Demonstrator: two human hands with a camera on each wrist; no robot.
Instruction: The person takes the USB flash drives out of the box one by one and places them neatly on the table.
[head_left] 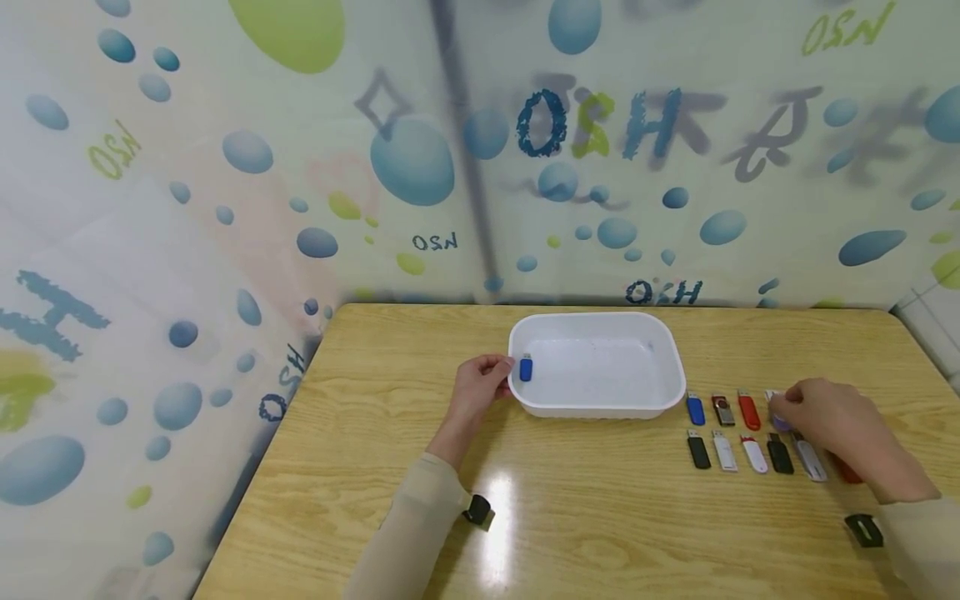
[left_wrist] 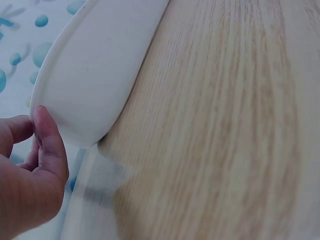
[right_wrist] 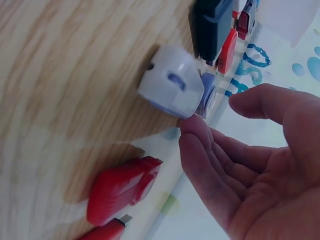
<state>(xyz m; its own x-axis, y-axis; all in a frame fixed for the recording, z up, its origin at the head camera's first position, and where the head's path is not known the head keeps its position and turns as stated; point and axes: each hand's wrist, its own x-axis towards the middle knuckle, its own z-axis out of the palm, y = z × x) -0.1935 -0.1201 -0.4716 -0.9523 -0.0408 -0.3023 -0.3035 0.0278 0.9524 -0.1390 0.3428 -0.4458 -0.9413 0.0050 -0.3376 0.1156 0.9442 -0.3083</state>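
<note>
My left hand [head_left: 480, 385] pinches the left rim of a white plastic basin [head_left: 600, 412] between thumb and fingers; the left wrist view shows this grip close up. Inside the basin, near its left end, lies a blue USB stick [head_left: 526, 368]. On the right, my right hand [head_left: 840, 423] is over the end of two rows of USB sticks, nearest a purple-and-white USB stick [right_wrist: 207, 95]. Its thumb and fingers stand apart with a gap between them in the right wrist view. A grey USB stick [right_wrist: 172, 85] lies close to the fingertips. A red one [head_left: 847, 469] is partly hidden under the hand.
Right of the basin lie a blue stick [head_left: 696, 410], a swivel-cover stick [head_left: 723, 410] and a red stick [head_left: 748, 412]. The nearer row has a black stick [head_left: 698, 451], a white stick [head_left: 724, 452] and several others. A printed curtain [head_left: 630, 208] hangs behind the wooden table [head_left: 600, 517].
</note>
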